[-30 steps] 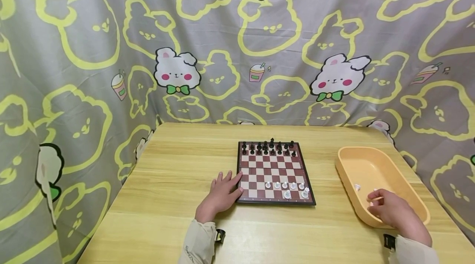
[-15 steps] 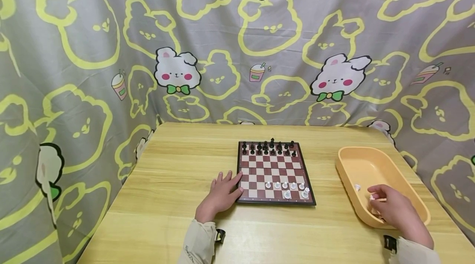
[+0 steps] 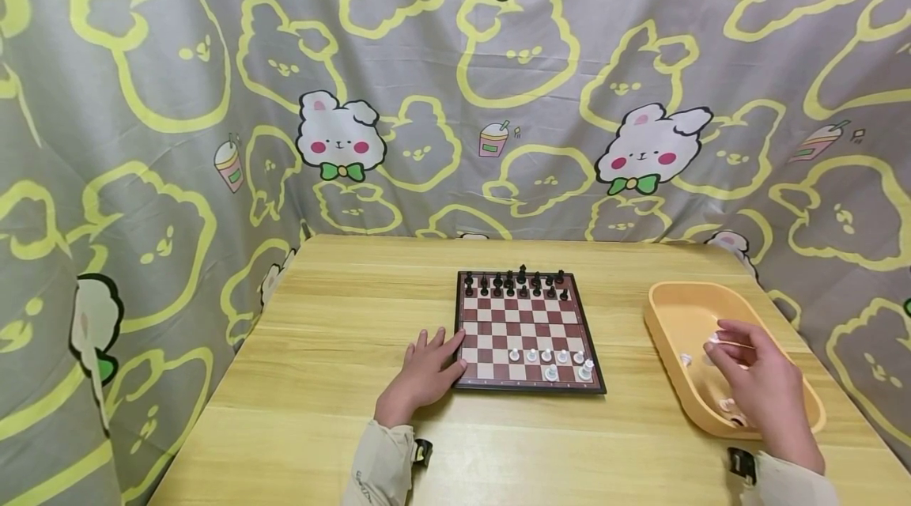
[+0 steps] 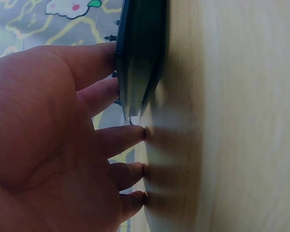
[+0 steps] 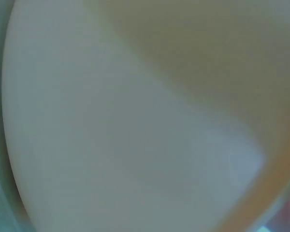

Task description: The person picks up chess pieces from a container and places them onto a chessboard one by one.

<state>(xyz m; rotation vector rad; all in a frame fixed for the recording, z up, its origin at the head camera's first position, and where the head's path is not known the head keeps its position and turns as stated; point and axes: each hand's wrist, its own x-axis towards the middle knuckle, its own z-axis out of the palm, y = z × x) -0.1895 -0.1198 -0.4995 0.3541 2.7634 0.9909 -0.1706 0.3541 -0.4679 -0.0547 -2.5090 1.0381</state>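
A magnetic-looking chessboard (image 3: pixel 519 332) with brown and cream squares lies mid-table. Two rows of black chess pieces (image 3: pixel 509 292) stand along its far side. Several white chess pieces (image 3: pixel 547 355) stand near its front right. My left hand (image 3: pixel 420 375) rests at the board's left edge, thumb and index finger on the border; in the left wrist view its other fingertips (image 4: pixel 137 131) touch the table. Over the orange tray (image 3: pixel 665 352), my right hand (image 3: pixel 765 379) pinches a small white chess piece (image 3: pixel 715 339) between thumb and fingertips; its exact kind is hidden.
Several loose white pieces (image 3: pixel 726 405) lie in the tray, partly behind the right hand. The wooden table (image 3: pixel 342 316) meets a grey patterned curtain (image 3: pixel 420 95) at the back and sides. The right wrist view is blurred, showing mostly tray wall (image 5: pixel 261 193).
My right hand has risen from the near end of the tray, moving away from me, with a white chess piece in its fingertips. Left hand and board stay put.
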